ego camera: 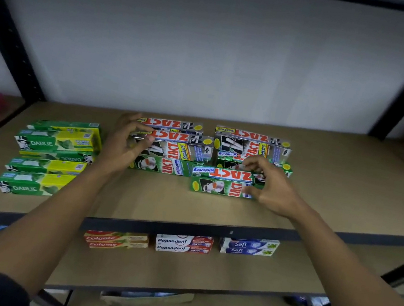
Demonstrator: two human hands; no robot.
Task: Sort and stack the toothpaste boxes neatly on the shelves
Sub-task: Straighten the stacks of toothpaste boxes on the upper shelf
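currently left hand (126,147) fingers pinch the end of a silver zact smokers box (174,137) atop the left stack. right hand (271,189) fingers grip the end of a green zact whitening box (223,180) on the shelf (160,199).

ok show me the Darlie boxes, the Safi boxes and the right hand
Darlie boxes (56,143): head view, front face of upper box.
Safi boxes (249,247): head view, front face.
Right hand (273,192): head view, back of hand.
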